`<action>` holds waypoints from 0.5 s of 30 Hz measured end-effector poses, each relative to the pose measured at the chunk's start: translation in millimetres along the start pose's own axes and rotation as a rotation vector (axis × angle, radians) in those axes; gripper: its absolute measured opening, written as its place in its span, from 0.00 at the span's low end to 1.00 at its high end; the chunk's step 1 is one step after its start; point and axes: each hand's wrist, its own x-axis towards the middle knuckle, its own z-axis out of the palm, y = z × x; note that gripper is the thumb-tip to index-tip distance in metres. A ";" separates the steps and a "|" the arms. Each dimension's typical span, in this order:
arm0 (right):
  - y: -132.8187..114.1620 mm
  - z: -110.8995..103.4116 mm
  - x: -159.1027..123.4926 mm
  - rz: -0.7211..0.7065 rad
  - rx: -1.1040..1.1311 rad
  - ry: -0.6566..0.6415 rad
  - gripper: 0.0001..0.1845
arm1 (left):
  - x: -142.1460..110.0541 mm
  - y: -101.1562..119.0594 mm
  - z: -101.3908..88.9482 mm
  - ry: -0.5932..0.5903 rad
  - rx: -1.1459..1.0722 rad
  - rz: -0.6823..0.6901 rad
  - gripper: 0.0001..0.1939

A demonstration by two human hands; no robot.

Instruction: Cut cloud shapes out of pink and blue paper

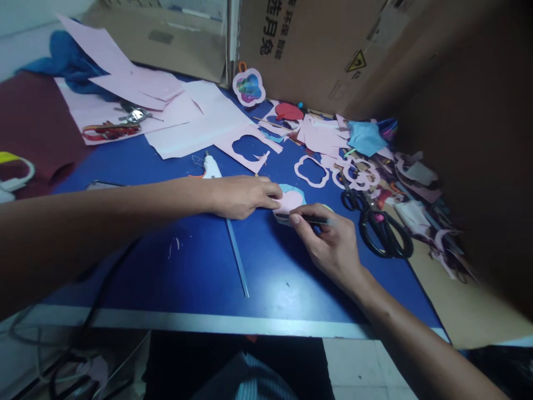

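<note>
A small pink scalloped cutout (291, 200) lies over a light-blue piece (300, 190) on the blue table. My left hand (245, 195) presses its fingertips on the left edge of the cutout, fingers closed together. My right hand (333, 239) pinches a dark pen-like tool (316, 219), its tip at the lower edge of the cutout. Beyond my left forearm is a white glue gun (211, 166), partly hidden, with a clear glue stick (237, 258) showing on the near side of the arm.
Black scissors (385, 233) lie right of my right hand. Pink flower-shaped rings (311, 171) and paper scraps (322, 133) cover the back right. Pink sheets (166, 119) spread at the back left. A finished-looking flower piece (249, 88) leans against the cardboard box (316, 50).
</note>
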 end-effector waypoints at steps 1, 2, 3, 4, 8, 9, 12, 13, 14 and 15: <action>0.8 0.3 0.0 -0.007 0.002 -0.001 0.05 | -0.1 -0.2 0.0 0.003 0.000 -0.003 0.27; 1.5 0.3 -0.1 -0.010 0.003 -0.003 0.06 | -0.3 -0.4 0.1 0.005 -0.002 -0.005 0.27; 1.8 0.2 -0.4 -0.008 0.004 -0.005 0.06 | -0.4 -0.7 0.3 0.006 -0.004 -0.006 0.27; 1.8 -0.1 -0.6 -0.001 0.004 -0.007 0.06 | -0.5 -0.8 0.5 0.006 -0.006 -0.007 0.27; 0.7 -0.5 -0.5 0.020 0.000 -0.004 0.07 | -0.7 -0.6 0.9 0.000 0.006 -0.008 0.28; 0.5 -0.2 -0.1 0.013 0.000 -0.002 0.07 | -0.7 -0.5 0.8 0.001 0.008 -0.008 0.28; 0.4 0.7 0.7 -0.012 0.002 -0.006 0.06 | -0.9 -0.1 0.9 0.006 0.005 -0.003 0.27; 0.5 0.8 0.7 -0.013 -0.001 -0.010 0.06 | -0.9 0.0 1.1 0.010 0.001 0.000 0.27; 0.5 0.8 0.6 -0.008 -0.005 -0.015 0.06 | -1.0 0.1 1.3 0.034 -0.007 -0.009 0.27; 0.6 0.7 0.4 -0.002 -0.011 -0.018 0.06 | -1.0 0.1 1.5 0.058 -0.017 -0.019 0.27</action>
